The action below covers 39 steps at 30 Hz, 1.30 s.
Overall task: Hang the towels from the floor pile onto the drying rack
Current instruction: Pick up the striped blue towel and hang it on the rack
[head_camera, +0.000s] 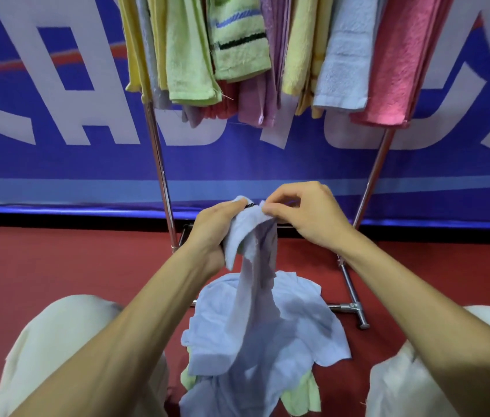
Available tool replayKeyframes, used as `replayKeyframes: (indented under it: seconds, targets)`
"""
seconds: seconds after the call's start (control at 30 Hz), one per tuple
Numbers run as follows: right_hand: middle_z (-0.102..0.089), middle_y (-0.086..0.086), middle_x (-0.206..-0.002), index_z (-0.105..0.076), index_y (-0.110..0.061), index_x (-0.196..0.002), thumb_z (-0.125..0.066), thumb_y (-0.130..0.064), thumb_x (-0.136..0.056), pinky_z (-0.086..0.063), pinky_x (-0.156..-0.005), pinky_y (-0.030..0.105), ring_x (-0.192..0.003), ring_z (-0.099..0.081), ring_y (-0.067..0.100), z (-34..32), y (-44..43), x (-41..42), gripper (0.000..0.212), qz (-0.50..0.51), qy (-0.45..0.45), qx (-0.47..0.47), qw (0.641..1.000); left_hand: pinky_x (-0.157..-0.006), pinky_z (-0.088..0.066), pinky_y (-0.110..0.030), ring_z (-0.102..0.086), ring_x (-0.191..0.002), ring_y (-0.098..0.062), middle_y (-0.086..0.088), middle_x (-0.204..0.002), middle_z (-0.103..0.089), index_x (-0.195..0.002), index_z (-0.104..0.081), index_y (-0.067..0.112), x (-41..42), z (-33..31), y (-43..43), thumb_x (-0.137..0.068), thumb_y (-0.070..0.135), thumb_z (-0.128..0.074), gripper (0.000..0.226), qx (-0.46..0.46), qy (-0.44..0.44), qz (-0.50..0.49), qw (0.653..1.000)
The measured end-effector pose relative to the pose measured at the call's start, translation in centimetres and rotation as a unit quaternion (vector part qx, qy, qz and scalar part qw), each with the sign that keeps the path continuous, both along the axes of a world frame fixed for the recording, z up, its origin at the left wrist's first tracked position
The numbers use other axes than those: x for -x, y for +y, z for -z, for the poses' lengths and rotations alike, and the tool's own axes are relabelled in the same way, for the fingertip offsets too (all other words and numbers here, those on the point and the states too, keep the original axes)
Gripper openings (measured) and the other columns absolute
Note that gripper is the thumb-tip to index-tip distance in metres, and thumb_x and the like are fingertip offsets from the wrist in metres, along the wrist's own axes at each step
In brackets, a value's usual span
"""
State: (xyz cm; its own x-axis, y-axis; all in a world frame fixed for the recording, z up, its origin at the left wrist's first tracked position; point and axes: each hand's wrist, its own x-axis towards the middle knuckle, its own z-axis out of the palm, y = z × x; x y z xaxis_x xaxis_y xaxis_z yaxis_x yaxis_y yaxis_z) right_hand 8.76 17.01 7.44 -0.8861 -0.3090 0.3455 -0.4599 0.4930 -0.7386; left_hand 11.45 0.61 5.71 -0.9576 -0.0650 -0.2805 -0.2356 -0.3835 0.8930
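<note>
A pale blue towel [255, 254] hangs from both my hands above the floor pile [267, 335]. My left hand [212, 228] grips its bunched top edge, and my right hand [307, 215] pinches the same edge just to the right. The pile on the red floor holds more pale blue cloth with a light green towel [302, 395] underneath. The metal drying rack [159, 164] stands straight ahead, its upper part full of several hung towels in yellow, green, purple, blue and pink [388, 70].
The rack's chrome legs splay down to a foot bar [355, 308] on the floor right of the pile. A blue banner wall [57, 164] stands close behind the rack. My knees in cream trousers [57, 341] flank the pile.
</note>
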Motion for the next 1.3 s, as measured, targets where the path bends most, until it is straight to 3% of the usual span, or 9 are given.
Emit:
replayKeyframes:
  seconds: [0.13,0.27,0.37,0.67,0.8,0.93,1.13,1.2,1.3]
  targets:
    - [-0.071,-0.013,-0.073,-0.074,-0.022,-0.078,-0.076,-0.027,-0.079,-0.048,-0.073,0.019,-0.075,-0.065,0.004,-0.1,0.2,-0.5,0.005,-0.034,0.006,-0.061,0.998,-0.074,-0.054,-0.034,-0.064,-0.079,-0.025,-0.014,-0.090,-0.065,-0.088,-0.066,0.006,0.3,0.3,-0.3,-0.092,0.019,-0.061,0.015,-0.049,-0.035,0.022,0.998]
    - [-0.070,-0.015,-0.076,-0.074,-0.022,-0.086,-0.078,-0.027,-0.077,-0.050,-0.073,0.023,-0.074,-0.062,0.004,0.7,-0.6,-0.7,0.011,-0.067,0.027,-0.079,0.994,-0.091,-0.054,-0.041,-0.066,-0.103,-0.032,-0.022,-0.113,-0.066,-0.097,-0.066,0.004,0.3,0.2,-0.5,-0.091,0.022,-0.063,0.019,-0.081,-0.053,0.040,0.994]
    - [-0.071,-0.004,-0.073,-0.073,-0.020,-0.081,-0.067,-0.020,-0.087,-0.050,-0.069,0.031,-0.069,-0.062,0.016,0.6,-0.8,-0.5,0.008,-0.043,0.049,-0.041,0.997,-0.070,-0.057,-0.034,-0.069,-0.076,-0.025,-0.016,-0.090,-0.071,-0.090,-0.070,0.003,0.1,0.0,-0.6,-0.091,0.022,-0.064,0.019,-0.048,-0.049,0.022,0.997]
    - [-0.070,0.016,-0.079,-0.072,-0.004,-0.079,-0.069,-0.020,-0.088,-0.044,-0.068,0.027,-0.070,-0.056,0.008,-0.8,0.1,-0.5,0.019,-0.148,-0.093,-0.007,0.985,-0.065,-0.056,-0.029,-0.064,-0.069,-0.022,-0.012,-0.081,-0.069,-0.096,-0.067,0.006,-0.1,0.5,-0.2,-0.087,0.011,-0.069,0.010,0.070,0.002,-0.043,0.997]
    - [-0.062,0.008,-0.063,-0.070,-0.005,-0.072,-0.069,-0.030,-0.088,-0.042,-0.064,0.031,-0.061,-0.049,0.007,-0.4,0.3,0.0,0.030,-0.083,-0.083,0.019,0.993,-0.053,-0.046,-0.018,-0.058,-0.065,-0.012,-0.003,-0.076,-0.065,-0.084,-0.066,0.011,-0.2,0.8,0.7,-0.089,0.021,-0.067,0.011,0.189,0.066,-0.022,0.980]
    - [-0.042,-0.010,-0.049,-0.066,-0.015,-0.059,-0.072,-0.034,-0.084,-0.030,-0.055,0.025,-0.052,-0.033,0.006,-0.1,0.4,0.5,0.032,-0.004,-0.066,0.022,0.998,-0.070,-0.042,-0.028,-0.050,-0.072,-0.015,-0.003,-0.074,-0.058,-0.078,-0.064,0.006,-0.4,0.6,1.2,-0.096,0.036,-0.055,0.036,0.242,0.127,0.011,0.962]
    - [-0.044,-0.012,-0.045,-0.064,-0.017,-0.056,-0.072,-0.031,-0.083,-0.032,-0.053,0.021,-0.049,-0.036,0.004,0.0,0.5,0.7,0.032,0.042,-0.081,0.038,0.995,-0.073,-0.049,-0.020,-0.061,-0.079,-0.008,0.001,-0.100,-0.056,-0.091,-0.068,0.022,-1.0,0.6,1.2,-0.083,0.030,-0.072,0.011,0.438,0.212,-0.005,0.874]
    - [-0.045,-0.012,-0.045,-0.063,-0.018,-0.055,-0.072,-0.032,-0.084,-0.033,-0.052,0.019,-0.049,-0.037,0.003,0.0,0.4,0.7,0.033,0.045,-0.089,0.038,0.994,-0.079,-0.049,-0.024,-0.058,-0.088,-0.007,0.002,-0.102,-0.052,-0.095,-0.066,0.025,-1.1,0.8,1.1,-0.080,0.030,-0.073,0.017,0.516,0.243,-0.015,0.821]
    - [-0.044,-0.011,-0.048,-0.065,-0.016,-0.059,-0.072,-0.034,-0.084,-0.031,-0.051,0.018,-0.050,-0.036,0.005,0.1,0.3,0.6,0.032,0.036,-0.087,0.025,0.995,-0.077,-0.049,-0.028,-0.056,-0.086,-0.007,0.005,-0.100,-0.052,-0.097,-0.066,0.024,-1.3,1.0,1.1,-0.080,0.041,-0.072,0.025,0.555,0.247,-0.046,0.793]
